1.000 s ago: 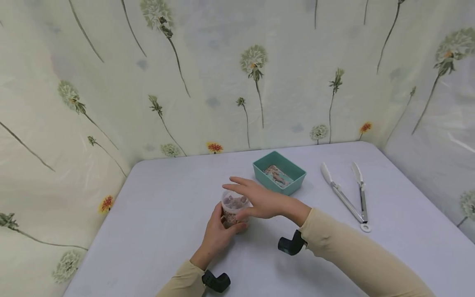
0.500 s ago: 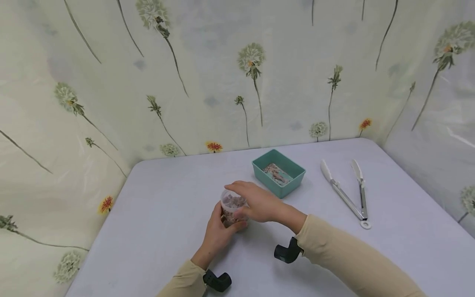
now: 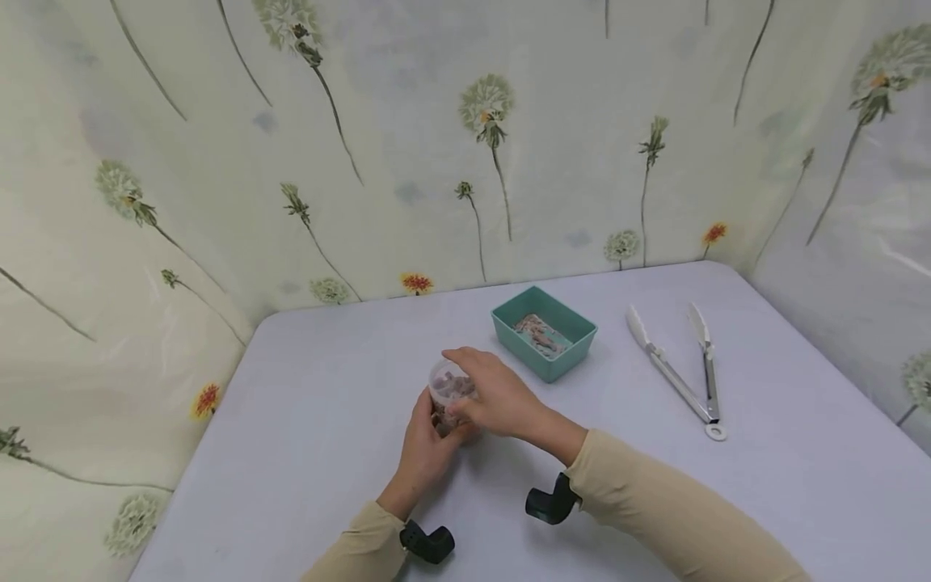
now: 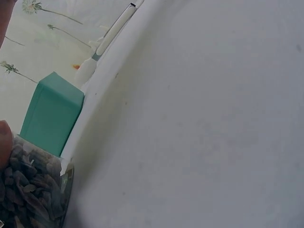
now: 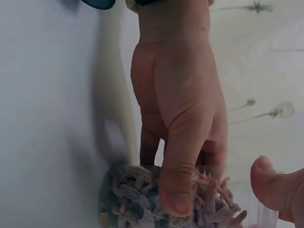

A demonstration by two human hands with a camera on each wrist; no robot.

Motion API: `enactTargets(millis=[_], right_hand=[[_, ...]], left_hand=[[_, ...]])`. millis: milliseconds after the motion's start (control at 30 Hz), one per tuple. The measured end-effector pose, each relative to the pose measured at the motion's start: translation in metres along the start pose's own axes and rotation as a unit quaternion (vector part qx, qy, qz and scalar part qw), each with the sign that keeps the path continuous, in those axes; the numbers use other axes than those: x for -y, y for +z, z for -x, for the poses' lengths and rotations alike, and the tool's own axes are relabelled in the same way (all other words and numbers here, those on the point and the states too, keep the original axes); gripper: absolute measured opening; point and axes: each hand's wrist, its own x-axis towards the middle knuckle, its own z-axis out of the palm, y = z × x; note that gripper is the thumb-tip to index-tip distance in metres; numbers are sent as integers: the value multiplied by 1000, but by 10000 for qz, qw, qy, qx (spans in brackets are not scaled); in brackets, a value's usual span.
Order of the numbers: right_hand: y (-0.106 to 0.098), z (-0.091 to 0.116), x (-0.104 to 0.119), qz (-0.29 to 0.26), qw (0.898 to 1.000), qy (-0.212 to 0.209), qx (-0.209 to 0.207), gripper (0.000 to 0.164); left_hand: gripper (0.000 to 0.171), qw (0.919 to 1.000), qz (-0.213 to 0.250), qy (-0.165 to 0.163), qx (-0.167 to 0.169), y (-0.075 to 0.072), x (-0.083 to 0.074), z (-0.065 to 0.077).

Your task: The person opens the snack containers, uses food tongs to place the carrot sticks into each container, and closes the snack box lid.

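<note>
A clear plastic jar (image 3: 440,419) of greyish-brown, dried-looking pieces stands near the table's middle. My left hand (image 3: 423,449) grips its lower side, thumb in front; in the right wrist view this hand (image 5: 178,95) reaches down along the jar, thumb pressed on the wall. Over the top, my right hand (image 3: 502,396) spans the rim, thumb at the near edge and fingers at the far edge. The right thumb (image 5: 270,185) shows beside the rim in the right wrist view. Whether a clear lid sits there is hard to tell. The left wrist view catches only part of the jar (image 4: 33,190).
Behind the jar, slightly right, sits a teal rectangular box (image 3: 545,368) with similar pieces inside. Spread metal tongs (image 3: 684,380) with white tips lie to its right. A wall covering (image 3: 364,162) with dandelion prints rises behind the white table (image 3: 313,388).
My right hand has shifted slightly left and drawn its fingers and thumb closer round the jar's rim. The left hand keeps its grip. The head view has tilted a little.
</note>
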Motion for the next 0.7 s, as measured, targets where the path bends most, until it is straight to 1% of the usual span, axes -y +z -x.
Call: enactTargets(millis=[167, 300, 400, 500, 600, 700], right_hand=[[5, 2, 0, 66, 9998, 23, -200, 69], [6, 3, 0, 125, 9994, 50, -306, 69], [7, 3, -2, 215, 9994, 16, -265, 68], [9, 7, -6, 216, 9996, -100, -136, 67], [6, 15, -13, 61, 9997, -177, -135, 68], [-8, 25, -26, -4, 9993, -133, -358, 68]], left_hand=[[74, 9999, -102, 35, 69, -2, 0, 1], [74, 9998, -96, 93, 117, -1, 0, -3], [76, 9999, -89, 83, 81, -1, 2, -4], [79, 9999, -75, 91, 96, -2, 6, 0], [83, 9995, -16, 26, 300, -6, 14, 6], [93, 9979, 87, -67, 635, -14, 21, 12]])
